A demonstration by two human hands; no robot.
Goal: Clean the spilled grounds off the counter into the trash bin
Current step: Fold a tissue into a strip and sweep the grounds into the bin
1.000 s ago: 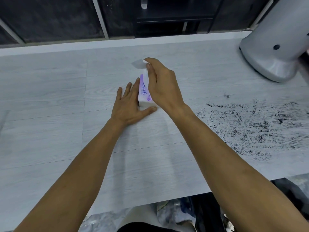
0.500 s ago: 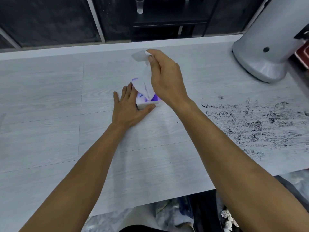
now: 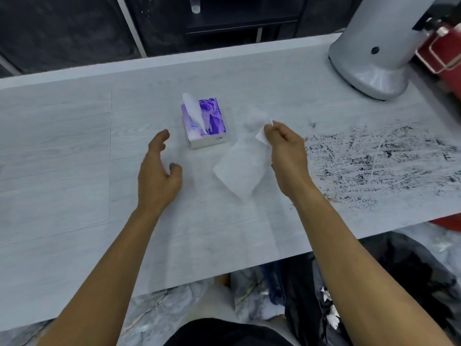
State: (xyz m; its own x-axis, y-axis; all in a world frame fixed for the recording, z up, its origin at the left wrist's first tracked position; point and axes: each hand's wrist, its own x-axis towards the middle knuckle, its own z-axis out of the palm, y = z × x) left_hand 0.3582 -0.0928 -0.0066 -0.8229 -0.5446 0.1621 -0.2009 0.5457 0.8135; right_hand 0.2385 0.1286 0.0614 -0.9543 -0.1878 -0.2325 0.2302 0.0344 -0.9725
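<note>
Down by the person's legs, below the counter edge on the right, there is a dark bag (image 3: pixel 411 283). It may be the trash bin, but I cannot tell for sure. It sits under the messy side, so the grounds have to drop just there. If they get pushed off the edge in the wrong spot, they will land on the floor (image 3: pixel 174 305).

On the counter (image 3: pixel 62 171), the left hand (image 3: pixel 159 176) floats above the top with its fingers loose and a little bent. It holds nothing. The right hand (image 3: pixel 287 156) pinches the top corner of a white tissue (image 3: pixel 239 168), and the rest of the tissue hangs down. The tissue is thin. A hard rub could rip it, and then the grounds would touch the fingers. Held by one corner, it is floppy too, so it may just slide over the mess and pick up little.

The spilled grounds (image 3: pixel 374 161) are black bits, spread wide and smeared, just right of the right hand. A quick swipe could smear them more or flick them far.

A bit further back is the purple tissue box (image 3: pixel 207 123), with the next tissue sticking up. One tissue is likely too few.

At the far right stands a grey machine base (image 3: pixel 369 66). Grounds pushed that way could get stuck against it.
</note>
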